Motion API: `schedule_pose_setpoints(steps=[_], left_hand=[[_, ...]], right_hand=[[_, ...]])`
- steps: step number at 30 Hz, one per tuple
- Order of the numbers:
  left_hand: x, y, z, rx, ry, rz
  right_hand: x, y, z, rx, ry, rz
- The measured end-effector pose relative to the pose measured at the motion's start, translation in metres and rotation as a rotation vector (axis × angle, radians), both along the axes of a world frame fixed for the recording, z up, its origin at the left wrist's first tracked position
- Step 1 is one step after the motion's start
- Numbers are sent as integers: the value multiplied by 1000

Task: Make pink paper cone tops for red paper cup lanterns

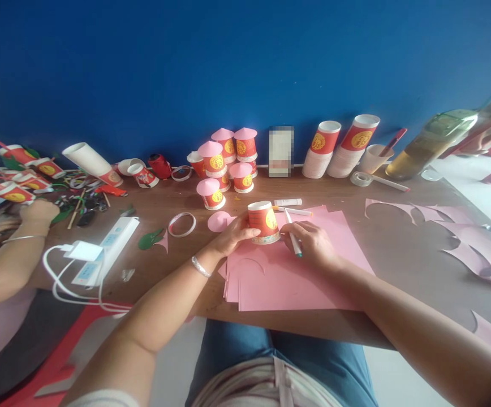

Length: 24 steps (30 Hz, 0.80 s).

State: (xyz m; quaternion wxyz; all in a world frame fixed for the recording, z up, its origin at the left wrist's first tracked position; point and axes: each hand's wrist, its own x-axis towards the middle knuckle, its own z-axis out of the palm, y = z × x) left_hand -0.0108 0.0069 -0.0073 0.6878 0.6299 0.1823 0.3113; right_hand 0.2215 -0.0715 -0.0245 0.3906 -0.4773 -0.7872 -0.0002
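A red and white paper cup [266, 217] with a gold emblem is gripped by my left hand [233, 235], its fingers round the left side. Small coloured marks run along the cup's white band at the bottom. My right hand [310, 240] is closed on a white marker pen [294, 242] with a green end pointing down, just right of the cup. Both hands are over a stack of pink paper sheets [296, 285] with a curved line on the top one. Behind the cup lie a white marker with orange ends [298, 212] and a glue stick [288, 202].
Cups with pink cone tops [216, 158] stand against the blue wall. Stacked cups [322, 150], a tape roll [361, 179] and a bottle [430, 144] are at back right. Pink paper scraps [466, 243] lie right. Left are a power strip [107, 249] and another person's hand [39, 215].
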Motion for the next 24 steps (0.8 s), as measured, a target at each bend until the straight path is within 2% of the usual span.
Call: schedule_pose_setpoints(steps=[8, 16, 24], left_hand=[[0, -2, 2, -3, 23, 6], [2, -2, -2, -59, -79, -73], [1, -2, 0, -40, -52, -77]], right_hand=[[-1, -9, 11, -12, -3, 46], [3, -7, 6, -76, 35, 23], [2, -10, 8, -132, 35, 22]])
